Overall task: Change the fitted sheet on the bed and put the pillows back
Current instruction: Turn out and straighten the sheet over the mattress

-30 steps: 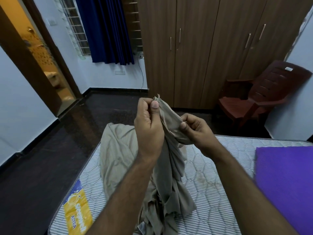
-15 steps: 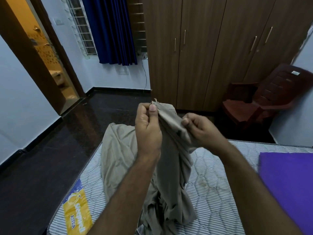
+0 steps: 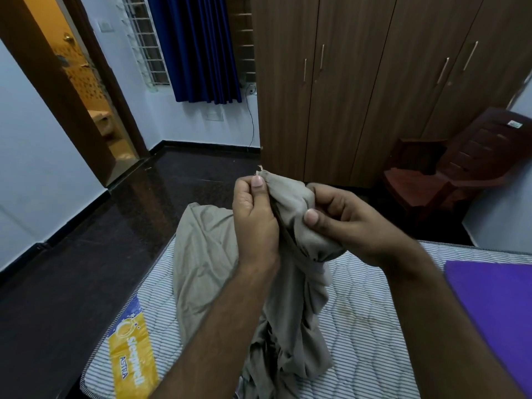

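Holding a bunched beige fabric fitted sheet point(image 3: 290, 220) up at the centre of the frame, the person works with both bare hands above the bed. The left hand point(image 3: 254, 217) has its fingers curled and its thumb pressed flat against the top corner of the sheet, pinching that corner where a frayed bit of thread sticks up. The right hand point(image 3: 342, 223), just beside it to the right, has its fingers curled round a gathered fold of the same sheet, thumb on the near side of the cloth. From the two hands the sheet hangs down in loose folds, and its lower part lies heaped on the bare white mattress with thin dark stripes and quilted stitching point(image 3: 365, 335) in the lower half of the frame. Another part of the sheet rises in a mound behind the left forearm. A yellow and blue brand label point(image 3: 132, 349) sits on the mattress's near left corner. A flat purple pillow point(image 3: 495, 306) lies on the mattress at the right edge of the frame, apart from the sheet. Behind the bed stand a brown wooden wardrobe point(image 3: 359, 82) at upper centre, a dark red plastic chair point(image 3: 449, 171) at right, and a dark blue curtain point(image 3: 201, 47) at upper left.
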The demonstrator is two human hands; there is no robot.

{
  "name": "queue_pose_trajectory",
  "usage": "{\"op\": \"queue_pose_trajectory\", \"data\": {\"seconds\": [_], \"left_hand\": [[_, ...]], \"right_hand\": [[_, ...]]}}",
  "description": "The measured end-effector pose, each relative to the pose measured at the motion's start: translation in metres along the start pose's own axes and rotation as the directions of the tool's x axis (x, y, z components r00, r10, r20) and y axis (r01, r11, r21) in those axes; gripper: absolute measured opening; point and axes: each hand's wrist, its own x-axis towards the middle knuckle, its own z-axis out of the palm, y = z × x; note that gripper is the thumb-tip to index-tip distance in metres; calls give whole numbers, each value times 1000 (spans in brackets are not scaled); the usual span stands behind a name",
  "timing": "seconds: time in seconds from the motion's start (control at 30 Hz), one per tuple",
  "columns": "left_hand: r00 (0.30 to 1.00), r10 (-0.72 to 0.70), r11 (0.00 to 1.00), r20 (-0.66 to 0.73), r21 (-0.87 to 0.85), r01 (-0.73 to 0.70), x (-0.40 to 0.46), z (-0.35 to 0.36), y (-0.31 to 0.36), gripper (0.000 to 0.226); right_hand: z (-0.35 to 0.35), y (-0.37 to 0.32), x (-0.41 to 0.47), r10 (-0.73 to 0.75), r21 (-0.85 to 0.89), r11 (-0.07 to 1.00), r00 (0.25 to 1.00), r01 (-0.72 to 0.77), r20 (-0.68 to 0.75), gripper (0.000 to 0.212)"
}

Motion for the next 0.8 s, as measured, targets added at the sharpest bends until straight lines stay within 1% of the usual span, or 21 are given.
{"op": "queue_pose_trajectory", "data": {"seconds": [0.03, 0.07, 0.1, 0.13, 0.2, 0.27, 0.3, 0.4, 0.43, 0.47, 0.57, 0.63, 0.73, 0.8], "left_hand": [[1000, -6, 999, -9, -33, 5, 2, 1, 2, 28], [1000, -17, 998, -12, -60, 16, 4, 0, 3, 29], [1000, -30, 997, -2, -77, 30, 5, -1, 4, 30], [999, -43, 995, 18, -86, 45, 5, -2, 3, 31], [997, -56, 993, 60, -102, 62, 3, -4, 2, 33], [995, -63, 992, 81, -100, 71, 3, -4, 1, 34], [994, -74, 992, 87, -99, 82, 3, -5, 0, 34], [986, -115, 985, 119, -114, 129, 9, -4, 3, 29], [984, -124, 984, 131, -115, 140, 10, -5, 4, 30], [982, -130, 982, 136, -117, 147, 10, -5, 5, 31], [984, -117, 981, 133, -142, 135, 11, -5, 7, 34], [984, -107, 976, 142, -172, 131, 10, -5, 9, 34], [985, -98, 967, 143, -220, 128, 10, -4, 12, 29], [990, -70, 968, 124, -230, 97, 10, -5, 13, 27]], "right_hand": [[-3, 5, 5, -23, -77, 997, 997, 17, -74, 9], [-6, 12, 11, -42, -160, 987, 982, 13, -182, 7], [-12, 19, 15, -61, -238, 971, 957, -8, -282, 9], [-17, 26, 18, -74, -286, 958, 934, -31, -350, 9], [-22, 35, 20, -104, -354, 934, 914, -46, -393, 7], [-21, 37, 20, -145, -442, 896, 921, -33, -362, 12], [-19, 36, 20, -121, -411, 911, 937, -26, -329, 16], [-18, 32, 17, -11, -196, 980, 987, -21, -161, 39], [-19, 32, 17, 4, -186, 982, 993, -26, -119, 41], [-20, 31, 18, 14, -193, 981, 996, -32, -94, 40], [-23, 32, 22, 40, -165, 985, 995, -56, -96, 32], [-24, 34, 24, 63, -106, 992, 996, -70, -64, 34], [-26, 38, 28, 67, -75, 995, 998, -68, -21, 30], [-28, 40, 32, 75, -50, 996, 997, -75, 0, 36]]}}
